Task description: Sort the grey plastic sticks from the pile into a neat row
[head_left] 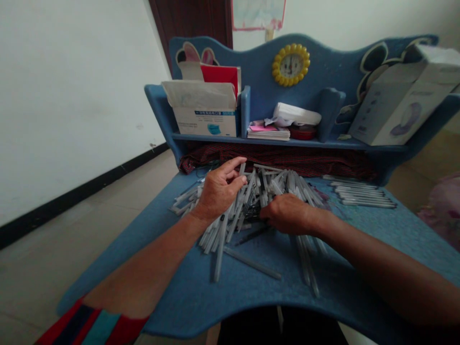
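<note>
A heap of clear plastic pen barrels (pixel 235 218) lies across the middle of the blue desk. My left hand (pixel 217 191) is above the heap's left part, thumb and fingers around a clear pen barrel (pixel 243 168) that points upward. My right hand (pixel 287 213) reaches into the heap's right side with its fingers curled down. Small black pen parts (pixel 253 213) lie just beside those fingertips; what the fingertips pinch is hidden. One loose barrel (pixel 253 262) rests apart, nearer the front edge. Several pens with dark ends (pixel 362 193) lie in a row at the right.
Behind the heap runs a folded dark checked cloth (pixel 287 155) under the shelf. On the shelf stand a mask box (pixel 204 110), a stack of papers (pixel 269 134) and a tilted white box (pixel 398 100). A yellow flower-shaped clock (pixel 291 65) is on the backboard. The desk's front edge (pixel 280 306) curves inward.
</note>
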A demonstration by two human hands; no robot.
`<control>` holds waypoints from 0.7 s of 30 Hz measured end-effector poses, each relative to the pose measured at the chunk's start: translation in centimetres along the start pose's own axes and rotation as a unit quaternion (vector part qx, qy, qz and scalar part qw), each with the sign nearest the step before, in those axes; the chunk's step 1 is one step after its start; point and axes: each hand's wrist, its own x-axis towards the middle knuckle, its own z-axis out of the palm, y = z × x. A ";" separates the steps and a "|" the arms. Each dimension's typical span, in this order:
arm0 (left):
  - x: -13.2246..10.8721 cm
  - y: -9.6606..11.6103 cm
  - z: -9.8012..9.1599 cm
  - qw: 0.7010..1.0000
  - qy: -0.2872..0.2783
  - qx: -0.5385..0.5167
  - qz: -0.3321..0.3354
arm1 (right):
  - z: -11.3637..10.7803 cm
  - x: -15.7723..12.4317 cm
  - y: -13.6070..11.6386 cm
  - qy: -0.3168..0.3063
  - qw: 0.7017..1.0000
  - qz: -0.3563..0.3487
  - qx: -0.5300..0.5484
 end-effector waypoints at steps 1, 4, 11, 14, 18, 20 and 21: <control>0.0 0.1 0.0 1.000 -0.001 0.002 0.001 | 0.1 0.1 -0.1 0.003 1.000 0.001 0.000; -0.1 0.1 0.1 1.000 -0.006 0.004 0.009 | 0.5 0.2 -0.1 0.017 1.000 0.004 0.007; -0.4 0.3 0.0 0.998 -0.017 0.037 0.041 | 1.1 0.1 3.3 0.149 0.811 -0.056 0.562; -0.8 0.9 0.0 0.996 -0.038 0.056 0.059 | 1.2 0.0 4.6 0.198 0.635 -0.061 0.744; -1.3 1.8 0.1 0.993 -0.073 0.055 0.075 | 1.3 0.1 4.9 0.219 0.530 -0.078 0.816; -1.5 2.1 0.2 0.991 -0.089 0.055 0.084 | 1.4 0.3 4.7 0.225 0.506 -0.084 0.829; -1.7 2.2 0.3 0.990 -0.099 0.055 0.087 | 1.4 0.4 4.6 0.227 0.497 -0.086 0.833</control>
